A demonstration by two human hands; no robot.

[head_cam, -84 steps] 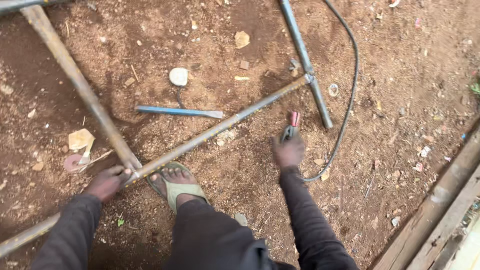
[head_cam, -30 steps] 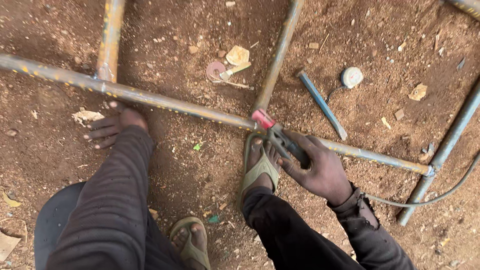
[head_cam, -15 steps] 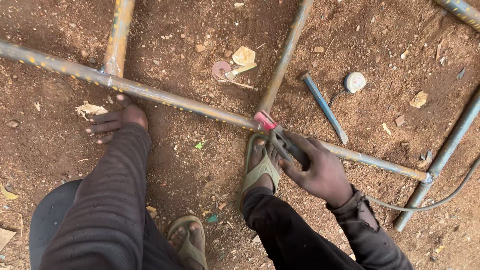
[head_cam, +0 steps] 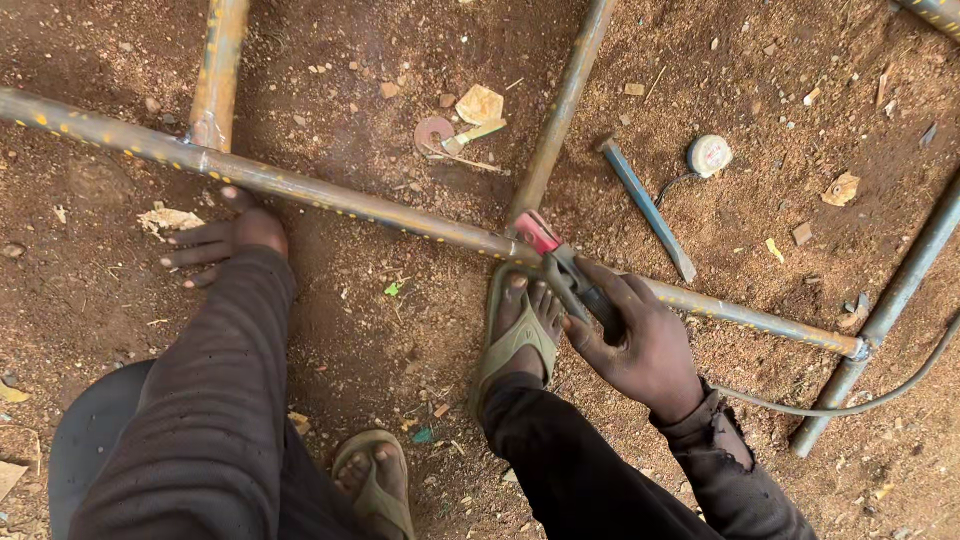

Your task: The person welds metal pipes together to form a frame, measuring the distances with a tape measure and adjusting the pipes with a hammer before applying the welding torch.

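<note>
No packages, labels, signs, screens.

Right hand (head_cam: pixel 640 345) gripping red-tipped electrode holder (head_cam: pixel 560 260) at pipe frame (head_cam: pixel 400 215) joint; left hand (head_cam: pixel 225 240) flat on dirt beside pipe.

Reddish-brown dirt ground (head_cam: pixel 360 330), strewn with small stones and chips, carries a frame of rusty metal pipes (head_cam: pixel 330 200), a loose blue bar (head_cam: pixel 648 208), a round tape measure (head_cam: pixel 709 155), a worn grinding disc (head_cam: pixel 434 134), paper scraps (head_cam: pixel 168 219) and a dark cable (head_cam: pixel 850 403).
</note>
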